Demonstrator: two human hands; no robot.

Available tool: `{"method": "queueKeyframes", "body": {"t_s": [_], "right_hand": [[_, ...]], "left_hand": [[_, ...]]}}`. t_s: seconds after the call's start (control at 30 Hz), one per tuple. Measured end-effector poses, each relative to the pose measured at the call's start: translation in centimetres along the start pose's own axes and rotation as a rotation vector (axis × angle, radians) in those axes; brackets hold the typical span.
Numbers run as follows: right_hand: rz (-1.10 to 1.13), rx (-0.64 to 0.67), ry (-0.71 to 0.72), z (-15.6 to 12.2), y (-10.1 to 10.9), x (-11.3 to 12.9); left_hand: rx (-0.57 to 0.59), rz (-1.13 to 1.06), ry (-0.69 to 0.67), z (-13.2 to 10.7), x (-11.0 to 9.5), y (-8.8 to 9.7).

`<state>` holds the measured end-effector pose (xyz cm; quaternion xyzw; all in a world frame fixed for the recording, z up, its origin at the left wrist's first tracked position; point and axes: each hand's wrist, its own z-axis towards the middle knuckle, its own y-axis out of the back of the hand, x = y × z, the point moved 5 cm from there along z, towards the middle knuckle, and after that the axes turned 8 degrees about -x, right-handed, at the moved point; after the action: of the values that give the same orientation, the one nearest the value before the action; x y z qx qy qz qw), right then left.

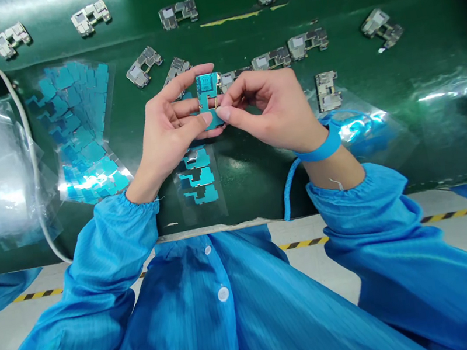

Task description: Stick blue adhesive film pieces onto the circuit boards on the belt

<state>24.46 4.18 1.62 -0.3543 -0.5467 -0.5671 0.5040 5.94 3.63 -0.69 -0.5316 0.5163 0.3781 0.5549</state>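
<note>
**Both hands at one circuit board: left supporting, right pinching at the edge**

Clock positions are read from the held board, which is raised in front of the wearer above a green table, its long axis running from twelve to six and its facing side largely blue. The left hand is half curled around it: the thumb presses the lower face, the forefinger reaches along to the twelve o'clock end, and the other fingers pass behind. The right hand has thumb and forefinger drawn together in a pinch at the four o'clock edge (what lies between the tips is too small to make out), with the remaining fingers folded inward. A blue wristband circles the right wrist; a blue cord descends from it at five o'clock. Between six and seven lies a clear strip with blue cut-outs. At nine, overlapping blue sheets fan out, with a clear plastic bag beyond a white cable. Loose boards lie scattered from ten round to three.
</note>
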Motion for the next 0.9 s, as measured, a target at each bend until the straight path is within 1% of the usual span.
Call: {"method": "queueKeyframes", "body": {"t_s": [0.27,0.47,0.57,0.63,0.7,0.73,0.8,0.9], "right_hand": [[0.024,0.011,-0.008,0.0,0.0,-0.1],[-0.009,-0.001,0.033,0.0,0.0,-0.1],[0.009,-0.057,0.071,0.2,0.4,0.1],[0.054,-0.128,0.074,0.5,0.8,0.1],[0.099,-0.158,0.073,0.7,0.9,-0.1],[0.113,-0.145,0.075,0.8,0.8,-0.1],[0.125,-0.078,0.083,0.8,0.3,-0.1],[0.144,0.016,0.088,0.6,-0.6,0.0]], "left_hand": [[0.017,0.015,0.003,0.0,0.1,0.0],[0.015,0.049,-0.047,0.1,0.3,0.1],[0.011,0.054,-0.101,0.1,0.3,0.2],[0.009,0.052,-0.155,0.0,0.1,0.3],[0.006,0.045,-0.203,-0.1,0.0,0.4],[0.004,0.036,-0.222,-0.1,-0.1,0.5],[0.003,0.011,-0.248,0.0,-0.1,0.7],[-0.003,-0.025,-0.242,0.1,-0.3,0.8]]}}
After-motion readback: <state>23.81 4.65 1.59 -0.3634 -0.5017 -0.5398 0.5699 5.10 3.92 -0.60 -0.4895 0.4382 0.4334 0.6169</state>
